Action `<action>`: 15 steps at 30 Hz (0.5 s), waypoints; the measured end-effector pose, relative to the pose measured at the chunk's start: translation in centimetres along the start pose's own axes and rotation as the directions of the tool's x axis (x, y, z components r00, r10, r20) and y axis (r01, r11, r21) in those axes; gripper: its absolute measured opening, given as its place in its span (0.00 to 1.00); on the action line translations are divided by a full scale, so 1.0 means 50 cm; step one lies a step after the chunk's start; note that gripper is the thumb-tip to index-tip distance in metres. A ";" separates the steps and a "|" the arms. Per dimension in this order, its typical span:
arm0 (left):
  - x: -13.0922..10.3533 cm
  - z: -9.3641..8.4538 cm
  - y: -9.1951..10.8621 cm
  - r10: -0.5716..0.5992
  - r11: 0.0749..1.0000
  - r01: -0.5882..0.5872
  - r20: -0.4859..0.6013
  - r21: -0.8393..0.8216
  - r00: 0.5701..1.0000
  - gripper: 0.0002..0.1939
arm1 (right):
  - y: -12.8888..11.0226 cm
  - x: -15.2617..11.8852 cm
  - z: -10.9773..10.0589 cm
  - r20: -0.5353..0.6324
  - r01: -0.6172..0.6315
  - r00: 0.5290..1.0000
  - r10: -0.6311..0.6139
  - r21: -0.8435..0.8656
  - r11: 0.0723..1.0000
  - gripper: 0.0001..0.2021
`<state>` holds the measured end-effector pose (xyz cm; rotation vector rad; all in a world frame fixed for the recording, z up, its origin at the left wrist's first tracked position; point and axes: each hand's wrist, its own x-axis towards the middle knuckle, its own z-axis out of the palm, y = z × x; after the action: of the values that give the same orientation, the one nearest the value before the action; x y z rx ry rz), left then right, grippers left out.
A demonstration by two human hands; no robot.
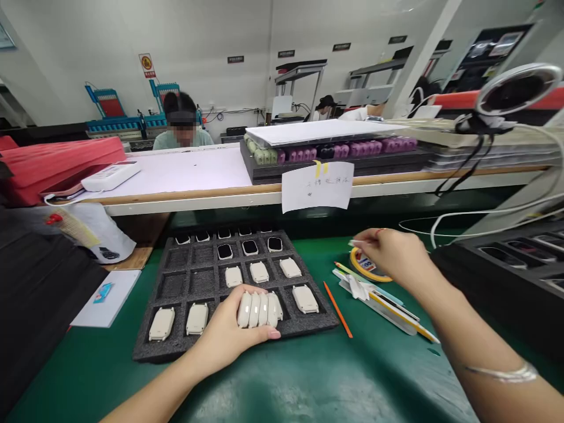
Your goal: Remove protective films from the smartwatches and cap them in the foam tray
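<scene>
My left hand (235, 329) is wrapped round a row of several cream watch cases (258, 309), standing side by side on edge above the front part of a dark foam tray (247, 348). Other cream cases (305, 299) lie in the tray's pockets, and watches with black screens (250, 247) sit further back. Over the yellow tape roll (368, 265), at the right, my right hand (388, 249) pinches a small whitish piece (353, 242), too small to make out. White tools and strips (383, 305) lie below that hand, beside an orange stick (338, 309).
A shelf edge (198, 201) with a hanging paper note (317, 187) crosses behind the tray. Black trays with watches (506, 258) stand at the right, beside white cables (434, 229). A white pad (107, 298) lies left. A person (181, 126) sits across the shelf.
</scene>
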<state>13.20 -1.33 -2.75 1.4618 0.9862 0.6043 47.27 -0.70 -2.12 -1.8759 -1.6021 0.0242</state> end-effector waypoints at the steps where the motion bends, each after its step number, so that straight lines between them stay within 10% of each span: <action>1: 0.000 0.000 0.000 -0.001 1.000 0.001 0.000 0.005 1.000 0.26 | -0.046 -0.016 0.011 0.039 0.034 0.999 -0.037 0.051 0.998 0.08; 3: 0.001 -0.001 -0.002 0.002 1.000 -0.002 0.010 0.012 1.000 0.26 | -0.143 -0.057 0.036 0.145 0.130 0.976 -0.161 0.199 0.971 0.07; 7: 0.002 0.000 -0.005 0.035 0.999 -0.036 0.032 0.026 0.999 0.23 | -0.277 -0.135 0.079 0.157 0.449 0.785 -0.600 0.524 0.724 0.06; 15: -0.001 0.000 -0.007 0.036 0.998 -0.039 0.056 0.048 0.998 0.20 | -0.294 -0.134 0.093 0.094 0.643 0.713 -0.695 0.309 0.701 0.09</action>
<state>13.11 -1.42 -3.10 1.5360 0.9382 0.5675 30.82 -4.05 -1.24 -1.0195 -2.2326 0.1029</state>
